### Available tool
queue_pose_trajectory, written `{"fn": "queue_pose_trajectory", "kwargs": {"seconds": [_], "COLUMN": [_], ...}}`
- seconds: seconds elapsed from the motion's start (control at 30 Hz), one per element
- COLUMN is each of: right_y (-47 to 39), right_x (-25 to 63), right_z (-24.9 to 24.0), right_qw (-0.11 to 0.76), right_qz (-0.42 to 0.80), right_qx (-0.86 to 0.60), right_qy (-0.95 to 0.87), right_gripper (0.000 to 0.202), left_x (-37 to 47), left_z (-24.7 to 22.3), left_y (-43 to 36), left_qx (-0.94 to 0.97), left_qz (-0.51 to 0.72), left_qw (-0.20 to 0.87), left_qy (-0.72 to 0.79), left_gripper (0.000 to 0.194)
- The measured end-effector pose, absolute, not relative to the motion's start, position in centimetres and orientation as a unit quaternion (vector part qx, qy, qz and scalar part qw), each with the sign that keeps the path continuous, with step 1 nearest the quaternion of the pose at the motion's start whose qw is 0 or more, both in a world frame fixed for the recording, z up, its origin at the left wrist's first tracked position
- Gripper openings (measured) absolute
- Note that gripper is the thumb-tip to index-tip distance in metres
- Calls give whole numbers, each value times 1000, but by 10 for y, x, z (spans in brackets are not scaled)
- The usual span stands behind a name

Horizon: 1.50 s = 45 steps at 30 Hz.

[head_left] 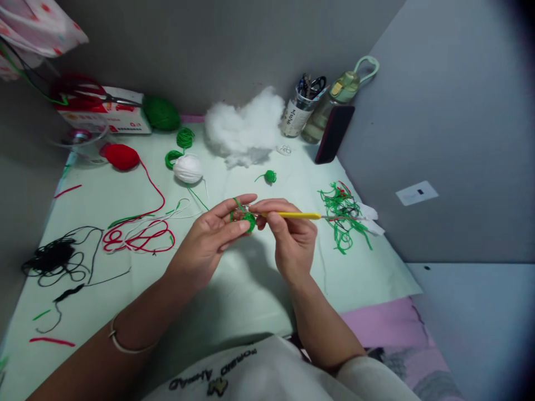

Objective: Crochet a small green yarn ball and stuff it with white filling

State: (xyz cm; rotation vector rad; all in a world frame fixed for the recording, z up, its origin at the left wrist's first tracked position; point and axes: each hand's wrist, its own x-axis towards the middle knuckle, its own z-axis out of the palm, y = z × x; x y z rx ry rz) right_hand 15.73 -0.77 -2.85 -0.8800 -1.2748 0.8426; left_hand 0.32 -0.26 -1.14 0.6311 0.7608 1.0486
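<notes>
Left hand's fingers (pixel 225 225) are pinching the small green crochet piece (pixel 249 223), centre of the table; right hand's fingers (pixel 292 231) are closed round the yellow-handled hook (pixel 296 215), its front end at the piece. Writing now: dark capitals on the white shirt (pixel 251 376) at the near edge, upside down, reading something like "AHMAD". Far left, a red-and-white box (pixel 125 125), print too small to read. Far right, the pen cup (pixel 296 116) carries dark handwritten-looking characters, unreadable, just beside a green-lidded bottle (pixel 328 106) and a dark phone (pixel 335 133) leaning upright.
</notes>
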Motion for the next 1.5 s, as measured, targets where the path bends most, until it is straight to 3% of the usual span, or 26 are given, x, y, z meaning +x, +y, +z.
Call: {"fn": "queue_pose_trajectory", "kwargs": {"seconds": [0.13, 0.27, 0.4, 0.53, 0.8, 0.97, 1.17, 1.5], "right_y": [-12, -15, -9, -5, -5, -6, -13, -13], "right_x": [154, 155, 160, 159, 159, 160, 157, 156], "right_z": [-31, -36, -35, -31, -30, -27, -25, -26], "right_qw": [613, 587, 657, 639, 648, 642, 644, 662], "right_qz": [291, 143, 274, 437, 490, 460, 337, 330], "right_qx": [-403, -391, -413, -391, -377, -384, -405, -388], "right_qy": [-613, -695, -568, -497, -445, -478, -555, -550], "right_gripper": [16, 28, 18, 17, 18, 21, 19, 18], "left_x": [9, 9, 4, 4, 3, 2, 1, 0], "left_z": [-15, -16, -14, -16, -19, -14, -18, -15], "left_y": [-6, -5, -2, -2, -5, -6, -6, -6], "left_qx": [306, 214, 180, 261, 360, 365, 377, 408], "left_qz": [503, 474, 457, 477, 486, 492, 498, 495], "left_qw": [713, 786, 814, 772, 702, 676, 654, 637], "left_qy": [381, 334, 311, 329, 376, 409, 426, 428], "left_gripper": [42, 30, 27, 34, 31, 29, 28, 26]}}
